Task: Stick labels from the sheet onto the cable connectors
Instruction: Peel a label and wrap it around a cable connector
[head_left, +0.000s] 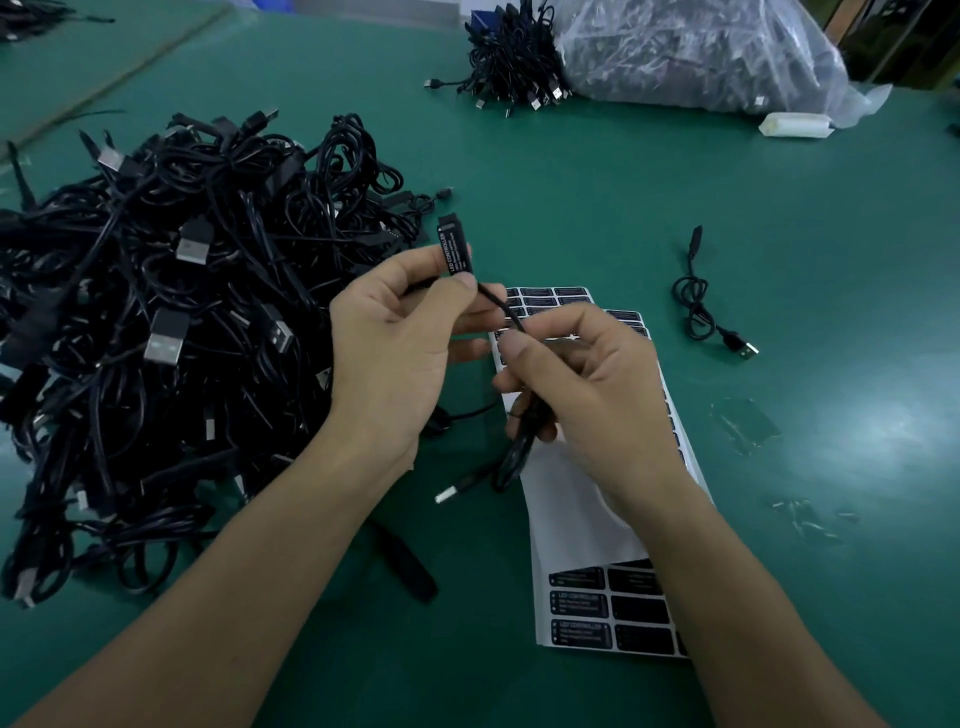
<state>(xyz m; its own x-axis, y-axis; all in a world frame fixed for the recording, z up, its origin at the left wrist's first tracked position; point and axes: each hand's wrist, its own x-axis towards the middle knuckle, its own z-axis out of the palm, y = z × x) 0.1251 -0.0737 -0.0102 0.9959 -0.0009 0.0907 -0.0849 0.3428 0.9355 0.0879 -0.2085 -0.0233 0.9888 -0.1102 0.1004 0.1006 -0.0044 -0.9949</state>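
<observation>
Pinching labelled connector (455, 249) in left hand (395, 353) above label sheet (576, 514), gripped its bundled cable (522, 436) in right hand (592, 384), seemingly to check adhesion.

Green table (623, 208). Clear plastic bag (701, 52) far right, crumpled and full. Small white packet (795, 124) just beside it, on its near side. Clear film scrap (748, 423) lies flat on the right, tiny bits (805, 519) nearer.

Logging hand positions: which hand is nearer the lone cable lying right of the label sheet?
Right. The right hand is left of the lone cable, over the sheet; the left hand is farther left, by the pile.
</observation>
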